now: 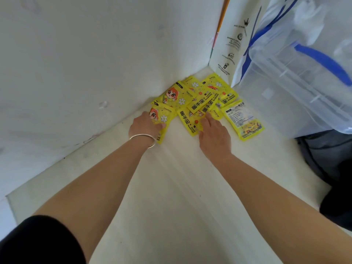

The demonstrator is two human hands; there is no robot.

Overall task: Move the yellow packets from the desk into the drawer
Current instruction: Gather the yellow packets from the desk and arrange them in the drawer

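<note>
Several yellow hand-warmer packets (198, 100) lie overlapping in the far corner of the white desk (171, 187), against the wall. One packet (242, 119) lies face down, apart at the right. My left hand (145, 125), with a silver bracelet on the wrist, rests on the leftmost packet (162, 119), its fingers curled over that packet's edge. My right hand (214, 133) lies flat on the packets in the middle of the pile, fingers spread. No drawer is in view.
A clear plastic storage box (297, 88) with blue handles stands at the right of the desk. A white printed bag (228, 44) leans in the corner behind the packets. Dark fabric (327, 159) lies beyond the desk's right edge. White walls close the left and far sides.
</note>
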